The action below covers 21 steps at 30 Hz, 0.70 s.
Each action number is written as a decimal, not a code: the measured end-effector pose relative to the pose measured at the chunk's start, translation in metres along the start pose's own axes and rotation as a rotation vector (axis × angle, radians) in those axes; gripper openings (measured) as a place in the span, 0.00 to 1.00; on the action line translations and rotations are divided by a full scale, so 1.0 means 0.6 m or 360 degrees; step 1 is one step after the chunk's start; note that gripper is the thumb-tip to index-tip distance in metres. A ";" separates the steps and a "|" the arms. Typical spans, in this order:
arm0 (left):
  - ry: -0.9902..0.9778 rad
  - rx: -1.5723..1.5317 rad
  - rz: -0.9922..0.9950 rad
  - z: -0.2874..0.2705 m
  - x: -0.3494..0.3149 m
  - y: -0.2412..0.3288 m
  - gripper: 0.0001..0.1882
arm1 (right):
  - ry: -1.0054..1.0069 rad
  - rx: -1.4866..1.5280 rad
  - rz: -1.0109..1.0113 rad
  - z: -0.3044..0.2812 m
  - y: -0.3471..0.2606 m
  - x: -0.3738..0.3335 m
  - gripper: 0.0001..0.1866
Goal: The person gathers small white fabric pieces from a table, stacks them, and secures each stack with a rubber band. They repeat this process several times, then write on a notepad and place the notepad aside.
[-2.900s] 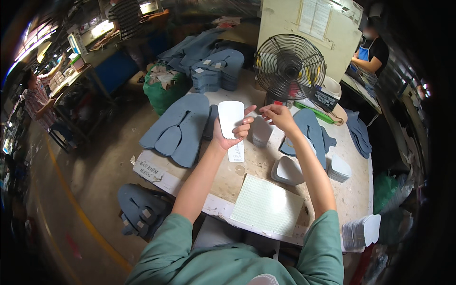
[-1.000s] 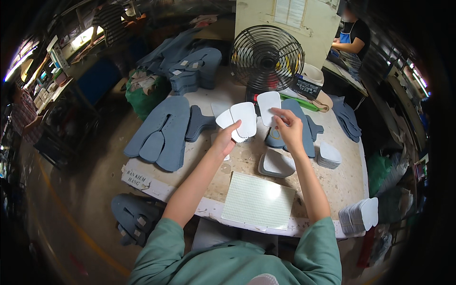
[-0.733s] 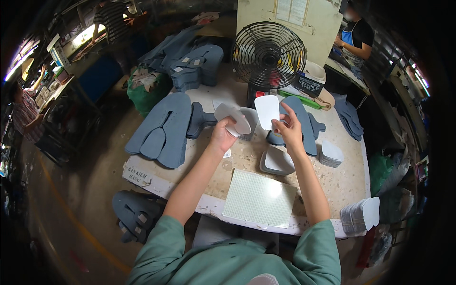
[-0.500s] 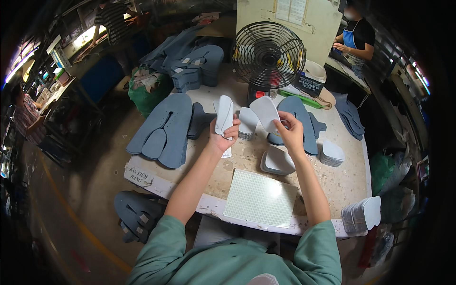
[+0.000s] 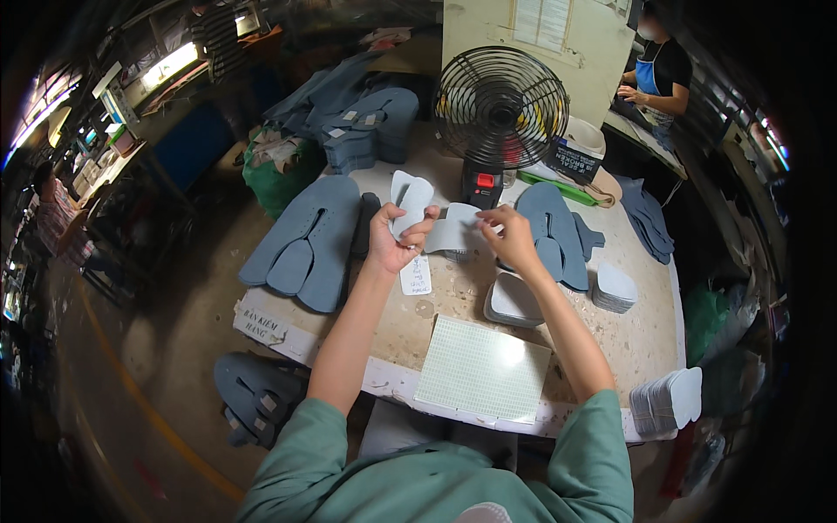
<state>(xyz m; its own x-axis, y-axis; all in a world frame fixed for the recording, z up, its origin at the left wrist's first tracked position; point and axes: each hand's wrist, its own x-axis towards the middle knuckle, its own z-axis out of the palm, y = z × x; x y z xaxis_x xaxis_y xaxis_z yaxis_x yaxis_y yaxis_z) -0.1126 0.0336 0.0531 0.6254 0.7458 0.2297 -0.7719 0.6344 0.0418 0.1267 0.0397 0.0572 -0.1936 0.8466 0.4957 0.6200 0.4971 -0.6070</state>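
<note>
above the table point(image 5: 401, 331), the left hand point(image 5: 392, 251) clamps curled white pieces point(image 5: 411, 204) already gathered, the right hand point(image 5: 513, 237) pinches one bowed pale piece point(image 5: 449, 235), and pale stacks point(image 5: 615, 288) nearby lie not yet picked up.

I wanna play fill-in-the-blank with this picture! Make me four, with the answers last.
1. The bent white pieces standing upright are gripped in the person's ____ hand.
2. The patterned sheet lies flat on the ____.
3. The fan has a cage coloured ____.
4. The person's sleeves are coloured ____.

Answers: left; table; black; green.
</note>
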 end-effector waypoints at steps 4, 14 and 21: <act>0.0205 0.0167 0.0264 -0.006 0.008 -0.020 0.32 | -0.0146 0.0447 0.0535 -0.007 -0.012 0.015 0.11; 0.0125 0.0643 0.0086 0.008 0.006 -0.028 0.29 | -0.0196 0.0909 0.0500 -0.002 -0.042 0.066 0.07; 0.0390 0.1106 0.0342 0.016 0.003 -0.017 0.23 | -0.0305 0.1010 0.0346 -0.075 -0.047 0.093 0.08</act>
<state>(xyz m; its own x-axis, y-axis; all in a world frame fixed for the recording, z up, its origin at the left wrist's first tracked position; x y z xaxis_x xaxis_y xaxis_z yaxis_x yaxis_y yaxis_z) -0.1044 0.0265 0.0625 0.3986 0.9134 0.0832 -0.7231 0.2571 0.6411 0.1327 0.0647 0.1299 -0.2823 0.9290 0.2392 0.1072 0.2783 -0.9545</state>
